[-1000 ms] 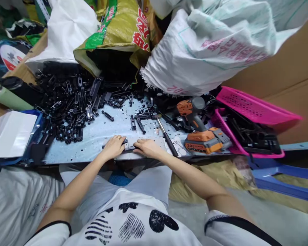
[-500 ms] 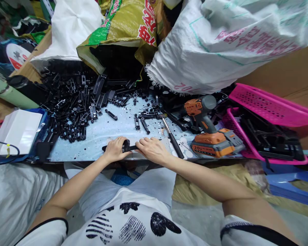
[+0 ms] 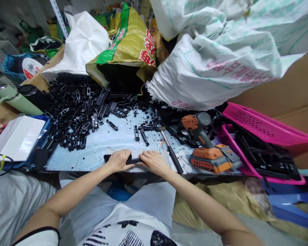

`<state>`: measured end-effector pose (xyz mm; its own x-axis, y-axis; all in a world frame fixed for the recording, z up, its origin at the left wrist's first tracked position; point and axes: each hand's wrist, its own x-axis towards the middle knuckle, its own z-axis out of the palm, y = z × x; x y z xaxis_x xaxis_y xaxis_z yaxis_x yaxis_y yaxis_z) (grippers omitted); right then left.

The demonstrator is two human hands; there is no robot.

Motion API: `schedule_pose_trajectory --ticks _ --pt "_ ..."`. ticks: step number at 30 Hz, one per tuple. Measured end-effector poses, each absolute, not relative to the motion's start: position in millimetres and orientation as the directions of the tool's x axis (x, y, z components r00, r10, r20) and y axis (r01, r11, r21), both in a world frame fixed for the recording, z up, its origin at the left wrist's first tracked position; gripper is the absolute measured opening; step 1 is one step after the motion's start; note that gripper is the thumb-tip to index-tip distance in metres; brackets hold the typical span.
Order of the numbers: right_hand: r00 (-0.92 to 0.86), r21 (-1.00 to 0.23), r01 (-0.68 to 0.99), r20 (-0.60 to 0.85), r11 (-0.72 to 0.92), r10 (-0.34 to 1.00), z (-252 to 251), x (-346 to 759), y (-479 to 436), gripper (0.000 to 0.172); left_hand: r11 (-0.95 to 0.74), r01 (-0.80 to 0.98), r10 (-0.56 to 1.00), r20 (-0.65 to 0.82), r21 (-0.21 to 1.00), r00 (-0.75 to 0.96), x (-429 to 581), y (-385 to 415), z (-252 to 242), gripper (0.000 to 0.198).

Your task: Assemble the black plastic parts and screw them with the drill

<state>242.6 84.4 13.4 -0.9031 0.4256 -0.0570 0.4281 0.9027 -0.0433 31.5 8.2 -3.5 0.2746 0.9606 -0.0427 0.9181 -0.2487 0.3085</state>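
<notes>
Through the head camera I had the long black part [image 3: 136, 160] low in the middle of my view, just inside the front edge of the blue work surface [image 3: 100, 143], lying roughly sideways over a pale flat patch. The left hand [image 3: 120, 160] was clamped over it, thumb toward the right, with one end of the part poking out on the left. The right hand [image 3: 154, 162] had its bent fingers on the part's other end; the knuckles hid their undersides from me, so I could not tell whether they were closed around it. A short stretch of black showed between the two hands.

Just beyond the fingers I saw two small black pieces [image 3: 144, 137] side by side, and another black link [image 3: 112, 125] lay alone farther left. Near the right hand was a hammer [image 3: 173, 155], its dark handle slanting toward the front edge. Beside that an orange and grey power tool [image 3: 207, 150] stood on its battery, and next to it a pink basket [image 3: 229, 147] held black pieces.

On the left I had a heap of black parts [image 3: 77, 119], with a white box [image 3: 17, 136] and a pale green bottle [image 3: 20, 100] beyond. Behind everything a white sack [image 3: 84, 37], a yellow-green sack [image 3: 133, 37] and a printed white sack [image 3: 195, 71] leaned over the work surface.
</notes>
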Motion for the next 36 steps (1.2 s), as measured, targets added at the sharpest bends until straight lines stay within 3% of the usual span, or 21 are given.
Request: schedule_pose_trajectory --ticks 3,8,12,16,18,21,26,30,36 --pt "-0.93 -0.063 0.366 -0.063 0.928 0.362 16.3 243.8 88.3 0.042 -0.273 0.914 0.953 -0.043 0.3 0.298 34.2 12.1 -0.4 0.048" --pt "-0.888 -0.026 0.46 -0.034 0.888 0.459 27.2 239.0 89.0 0.038 -0.197 0.915 0.978 0.0 0.353 0.21 34.1 12.6 3.5 0.041" --pt "-0.936 -0.096 0.35 -0.012 0.932 0.351 18.2 248.9 101.7 0.041 -0.242 0.886 0.957 -0.053 0.395 0.285 32.4 19.6 5.4 0.054" --pt "-0.911 -0.165 0.407 -0.002 0.898 0.413 -0.3 264.9 113.2 0.044 -0.224 0.888 0.974 0.059 0.401 0.219 19.2 83.7 8.7 0.052" --pt "-0.915 -0.195 0.399 -0.022 0.896 0.403 -5.2 268.9 111.5 0.045 -0.166 0.925 0.982 0.143 0.342 0.123 5.5 134.1 8.0 0.041" --pt "-0.925 -0.212 0.378 -0.052 0.901 0.376 -2.5 265.7 113.4 0.046 -0.177 0.95 0.978 0.152 0.259 0.141 -15.2 200.0 0.6 0.043" --pt "-0.807 -0.155 0.579 0.025 0.8 0.589 16.9 231.4 182.6 0.041 -0.206 0.938 0.976 0.122 0.279 0.178 -21.6 231.1 -21.5 0.027" --pt "-0.582 0.011 0.813 -0.005 0.582 0.813 24.5 187.0 269.6 0.033 -0.138 0.942 0.985 0.138 0.306 0.099 -13.9 218.3 -24.8 0.028" --pt "-0.463 0.029 0.885 -0.064 0.465 0.884 8.0 147.0 316.3 0.028 -0.002 0.903 0.985 0.155 0.431 -0.072 -30.2 161.2 -8.3 0.023"
